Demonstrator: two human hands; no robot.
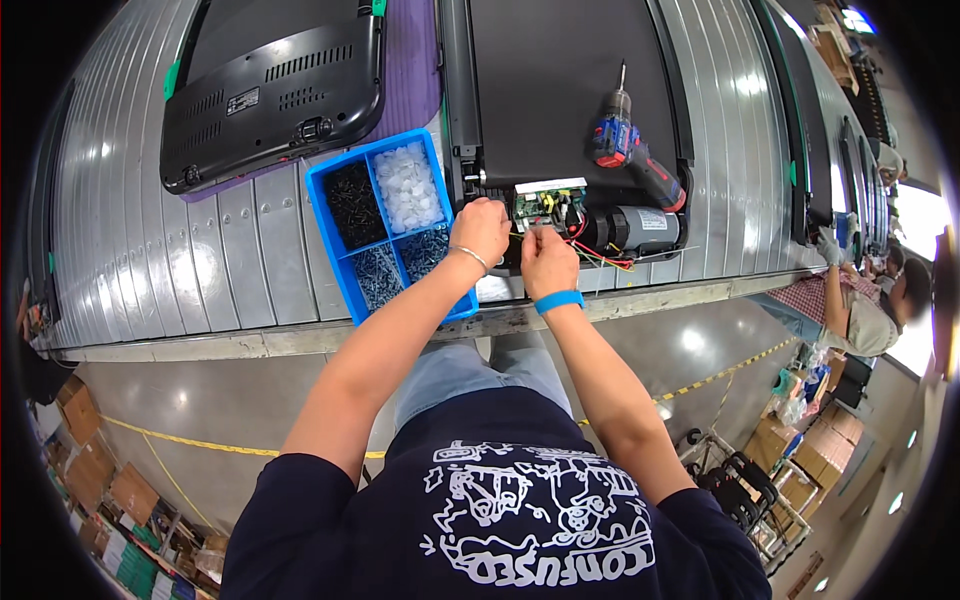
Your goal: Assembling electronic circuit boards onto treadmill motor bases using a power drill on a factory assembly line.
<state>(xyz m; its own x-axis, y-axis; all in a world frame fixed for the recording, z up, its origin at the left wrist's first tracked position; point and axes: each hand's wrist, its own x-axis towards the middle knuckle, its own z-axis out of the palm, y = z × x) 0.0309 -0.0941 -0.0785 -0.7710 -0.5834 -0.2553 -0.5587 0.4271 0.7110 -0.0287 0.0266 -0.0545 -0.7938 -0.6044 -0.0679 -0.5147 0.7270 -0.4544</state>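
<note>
Both hands work at the motor end of a dark treadmill base (560,80). My left hand (482,230) is closed beside the blue bin, its fingertips over the frame's left corner; what they pinch is hidden. To its right, my right hand (549,263) pinches a thin yellow-green wire (516,235), which shows between the two hands. Just beyond the fingers is a green circuit board (545,206) with a pale heat sink along its far edge. Red and yellow wires (600,257) run from there past a black and silver motor (640,230).
A blue divided bin (345,275) holds black screws, white plastic pieces and silver screws. A blue and black cordless drill (630,150) lies on the base. Farther left is a black plastic-cased unit (275,105) on the metal roller line (240,240). A co-worker (850,300) stands at right.
</note>
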